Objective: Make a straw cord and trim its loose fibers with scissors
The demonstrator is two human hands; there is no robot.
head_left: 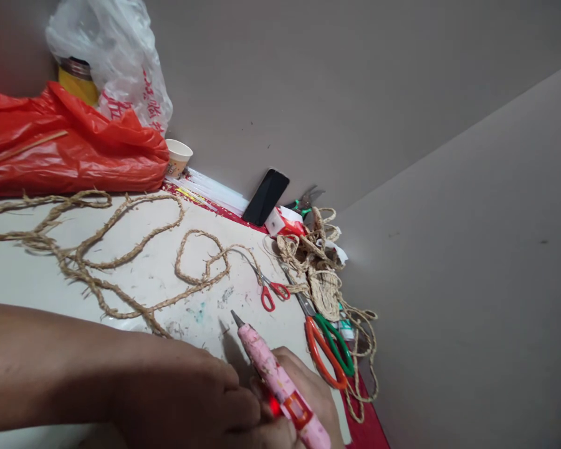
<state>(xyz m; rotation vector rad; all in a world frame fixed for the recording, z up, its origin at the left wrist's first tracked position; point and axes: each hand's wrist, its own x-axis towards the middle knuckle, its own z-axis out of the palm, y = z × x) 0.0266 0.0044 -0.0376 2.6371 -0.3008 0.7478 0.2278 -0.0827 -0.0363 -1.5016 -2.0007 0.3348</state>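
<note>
A pink glue gun (pixel 273 377) with a metal nozzle points up and left over the white tabletop (pixel 243 234). My right hand (pixel 311 386) is closed around its lower part, mostly hidden beneath the body. My left hand (pixel 199 396) reaches in from the left, its fingers curled against the gun's left side; what they hold is hidden. A red light glows between the hands. Braided straw rope (pixel 121 259) lies in loops beyond my left forearm. Red-handled scissors (pixel 273 293) touch the rope's end. Larger orange-and-green-handled scissors (pixel 328 352) lie right of the gun.
A red plastic bag (pixel 70 153), a clear bag (pixel 121 56) and a paper cup (pixel 178 157) stand at the back left. Clear sticks (pixel 217 190), a phone (pixel 266 196) and pliers (pixel 308 198) are along the wall. Bundled rope (pixel 325 290) lies at the right edge.
</note>
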